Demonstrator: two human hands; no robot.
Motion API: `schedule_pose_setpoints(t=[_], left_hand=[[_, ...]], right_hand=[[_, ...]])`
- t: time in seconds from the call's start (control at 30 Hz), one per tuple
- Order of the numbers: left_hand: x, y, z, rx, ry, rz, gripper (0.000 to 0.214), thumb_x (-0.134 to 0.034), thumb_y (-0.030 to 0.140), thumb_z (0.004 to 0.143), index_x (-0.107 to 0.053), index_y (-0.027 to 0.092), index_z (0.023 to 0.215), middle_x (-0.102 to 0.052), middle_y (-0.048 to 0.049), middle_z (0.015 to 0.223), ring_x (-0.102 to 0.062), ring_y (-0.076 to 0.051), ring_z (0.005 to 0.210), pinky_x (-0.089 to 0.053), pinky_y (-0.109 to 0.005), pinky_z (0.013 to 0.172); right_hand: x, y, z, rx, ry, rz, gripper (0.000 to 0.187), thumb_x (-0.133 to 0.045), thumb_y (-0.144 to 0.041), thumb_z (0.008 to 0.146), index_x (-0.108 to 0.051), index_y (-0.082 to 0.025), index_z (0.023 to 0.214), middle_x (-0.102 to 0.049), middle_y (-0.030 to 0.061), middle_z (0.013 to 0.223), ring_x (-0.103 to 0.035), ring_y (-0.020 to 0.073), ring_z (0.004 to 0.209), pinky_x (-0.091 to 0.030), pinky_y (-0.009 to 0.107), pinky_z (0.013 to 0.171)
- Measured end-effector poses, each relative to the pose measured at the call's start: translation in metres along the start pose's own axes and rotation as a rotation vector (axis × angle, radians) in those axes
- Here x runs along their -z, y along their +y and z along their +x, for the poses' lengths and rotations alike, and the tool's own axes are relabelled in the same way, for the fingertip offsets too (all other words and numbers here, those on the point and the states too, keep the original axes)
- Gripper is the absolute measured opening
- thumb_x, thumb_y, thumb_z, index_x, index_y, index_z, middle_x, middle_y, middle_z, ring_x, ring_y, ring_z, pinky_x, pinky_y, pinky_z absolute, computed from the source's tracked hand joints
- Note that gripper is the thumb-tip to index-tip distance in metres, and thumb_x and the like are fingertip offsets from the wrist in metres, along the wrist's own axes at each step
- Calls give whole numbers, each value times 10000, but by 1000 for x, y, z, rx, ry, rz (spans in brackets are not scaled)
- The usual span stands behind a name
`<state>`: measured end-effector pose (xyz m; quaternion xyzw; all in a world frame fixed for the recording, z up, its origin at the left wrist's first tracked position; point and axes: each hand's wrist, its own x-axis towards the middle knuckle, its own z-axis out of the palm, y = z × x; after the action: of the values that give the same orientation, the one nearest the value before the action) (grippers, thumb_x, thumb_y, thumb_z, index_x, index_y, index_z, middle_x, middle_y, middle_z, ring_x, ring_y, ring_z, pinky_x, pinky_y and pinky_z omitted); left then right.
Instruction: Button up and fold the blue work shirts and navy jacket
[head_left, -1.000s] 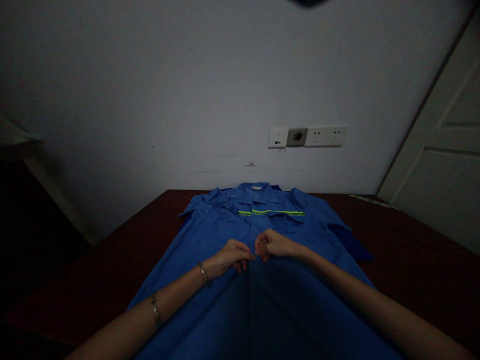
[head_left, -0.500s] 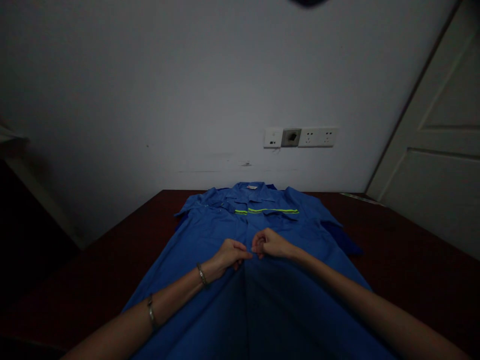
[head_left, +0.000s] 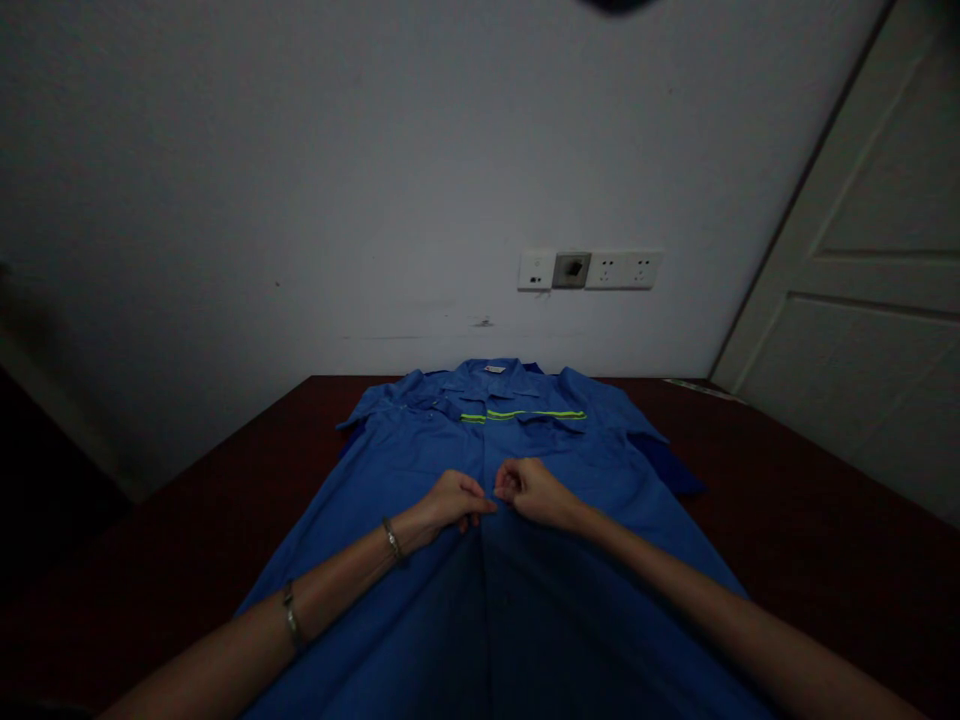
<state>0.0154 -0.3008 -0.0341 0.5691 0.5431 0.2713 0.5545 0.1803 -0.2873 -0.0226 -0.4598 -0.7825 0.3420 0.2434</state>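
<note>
Wearing two bracelets (head_left: 391, 540), you pinch the front edge of a blue shirt (head_left: 409, 455) with your left hand (head_left: 450, 498); just beside it, your right hand (head_left: 541, 493) has its fingers curled closed on that edge. The shirt lies spread across a dark red surface (head_left: 795, 500), near a pale door (head_left: 885, 310).

1. From where I stand, no word or number can be read.
2. A small white label (head_left: 494, 369) sits inside the collar (head_left: 514, 377) of the blue shirt (head_left: 405, 460); its print is too tiny and dim to make out.
3. The leftmost wall plate (head_left: 527, 272) carries a faint little mark, equally illegible.
</note>
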Motion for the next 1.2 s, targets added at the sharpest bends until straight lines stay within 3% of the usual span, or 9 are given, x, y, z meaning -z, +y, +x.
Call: schedule_pose_setpoints(t=[0.23, 0.5, 0.6, 0.7, 0.83, 1.0, 1.2], left_hand=[[2, 5, 2, 18, -61, -35, 347, -743, 391, 473, -535, 121, 539, -486, 41, 429, -412, -52, 386, -270, -178, 382], [7, 6, 12, 4, -84, -168, 312, -729, 363, 540, -533, 122, 565, -483, 38, 482, -419, -42, 424, -320, -159, 406], [14, 13, 16, -100, -196, -221, 285, -678, 366, 617, -590, 99, 662, -565, -18, 620, -495, -64, 512, -387, -162, 441], [19, 14, 26, -237, -254, -223, 280, -688, 305, 602, -604, 80, 746, -601, -51, 717, -564, -104, 610, -456, -189, 502], [17, 7, 47, -290, -146, -106, 173, -675, 172, 574, -577, 93, 692, -569, 11, 577, -556, -86, 523, -477, -199, 501], [10, 9, 64, -275, -22, 20, 22, -586, 80, 627, -581, 87, 647, -542, 31, 487, -515, -55, 427, -460, -173, 460], [8, 9, 68, -253, 71, 26, 28, -611, 99, 631, -622, 86, 653, -557, 24, 484, -527, -68, 456, -476, -191, 493]], right_hand=[[-8, 9, -10, 343, 113, -366, 101, -463, -87, 768, -543, -143, 794, -577, 49, 767, -525, 133, 706, -380, 227, 637], [-10, 14, -9, 394, 198, -424, 129, -419, -87, 815, -530, -144, 848, -557, 64, 812, -517, 149, 757, -398, 252, 696], [-6, 13, -3, 358, 277, -364, 132, -444, -88, 800, -564, -142, 818, -584, 60, 789, -533, 147, 738, -400, 250, 689], [-1, 12, 5, 241, 302, -265, 125, -488, -95, 769, -606, -137, 774, -618, 46, 733, -557, 140, 695, -401, 234, 650], [4, 11, 13, 115, 288, -172, 93, -544, -113, 721, -634, -132, 730, -628, 30, 657, -563, 132, 618, -392, 210, 578], [8, 18, 21, 76, 347, -194, 123, -529, -97, 710, -648, -121, 733, -644, 48, 672, -573, 136, 621, -390, 207, 576], [5, 21, 26, 6, 363, -174, 152, -523, -110, 697, -670, -125, 733, -665, 64, 703, -589, 147, 642, -414, 211, 598]])
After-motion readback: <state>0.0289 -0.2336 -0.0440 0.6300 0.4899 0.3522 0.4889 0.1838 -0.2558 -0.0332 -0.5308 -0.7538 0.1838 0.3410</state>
